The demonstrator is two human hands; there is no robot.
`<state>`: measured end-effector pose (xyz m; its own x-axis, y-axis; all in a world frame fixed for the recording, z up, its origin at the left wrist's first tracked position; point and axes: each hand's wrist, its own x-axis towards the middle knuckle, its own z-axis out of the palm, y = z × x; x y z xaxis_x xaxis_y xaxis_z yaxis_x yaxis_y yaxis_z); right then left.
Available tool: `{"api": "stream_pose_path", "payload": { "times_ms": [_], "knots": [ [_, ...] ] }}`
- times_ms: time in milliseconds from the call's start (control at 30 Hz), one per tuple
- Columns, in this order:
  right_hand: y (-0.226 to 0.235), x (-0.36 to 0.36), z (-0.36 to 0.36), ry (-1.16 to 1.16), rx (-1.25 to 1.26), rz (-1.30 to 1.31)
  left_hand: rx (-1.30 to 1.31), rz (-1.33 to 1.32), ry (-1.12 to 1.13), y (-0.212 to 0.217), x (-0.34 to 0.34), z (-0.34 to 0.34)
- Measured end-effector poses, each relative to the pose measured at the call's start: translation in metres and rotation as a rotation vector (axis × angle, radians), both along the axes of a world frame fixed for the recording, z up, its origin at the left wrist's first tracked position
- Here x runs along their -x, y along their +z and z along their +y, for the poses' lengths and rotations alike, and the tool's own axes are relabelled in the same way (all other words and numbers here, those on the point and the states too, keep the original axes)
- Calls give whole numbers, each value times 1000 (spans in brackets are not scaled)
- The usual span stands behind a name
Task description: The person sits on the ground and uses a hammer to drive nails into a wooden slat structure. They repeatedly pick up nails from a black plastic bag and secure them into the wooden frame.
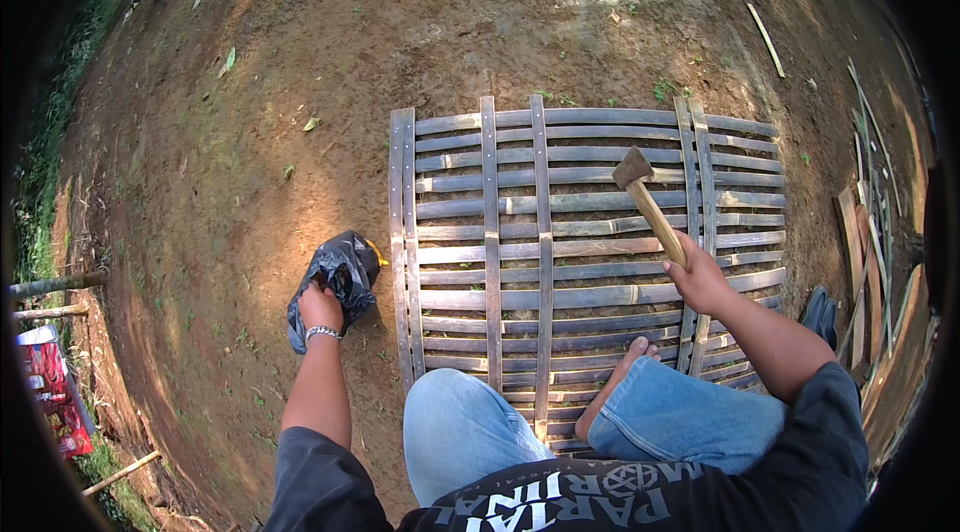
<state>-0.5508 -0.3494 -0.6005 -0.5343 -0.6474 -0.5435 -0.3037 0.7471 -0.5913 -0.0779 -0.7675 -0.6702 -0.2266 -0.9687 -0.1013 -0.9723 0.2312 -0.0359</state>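
Observation:
My right hand (pixel 699 278) grips the wooden handle of a small hatchet (pixel 658 222), its dark, rusty head pointing up and away from me. The hatchet is held above a bamboo slat panel (pixel 545 202), whose long split strips are crossed by several upright strips with rows of nail heads. On the left, my left hand (pixel 321 308), with a chain bracelet at the wrist, reaches into the mouth of a black plastic bag (pixel 350 267). The fingers are hidden inside the bag, which sits on the soil beside the panel's left edge. Something yellow (pixel 376 252) shows at the bag's far side.
My bare foot (pixel 618 379) rests on the panel's near part. Dark sandals (pixel 820 314) lie off its right edge, near a pile of wood and bamboo strips (pixel 868 252). A loose strip (pixel 766 40) lies on the bare soil at the far right. Red packets (pixel 55 387) show at far left.

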Motion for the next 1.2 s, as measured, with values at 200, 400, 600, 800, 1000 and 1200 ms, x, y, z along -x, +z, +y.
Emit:
{"api": "stream_pose_path", "payload": {
  "times_ms": [200,400,600,800,1000,1200],
  "knots": [
    [-5,4,7,-22,-21,-32,-86,265,48,36,2,12],
    [-8,9,12,-77,-70,-88,166,805,20,78,28,59],
    [-11,11,10,-185,-40,-172,-153,1402,-60,43,178,143],
    [-9,7,-14,-205,-128,-323,-137,1257,34,-30,335,186],
    [-34,5,11,-148,17,-340,29,1038,-66,-85,361,193],
    [-21,14,-14,-31,-63,-275,44,968,44,-90,370,186]
  ]
}}
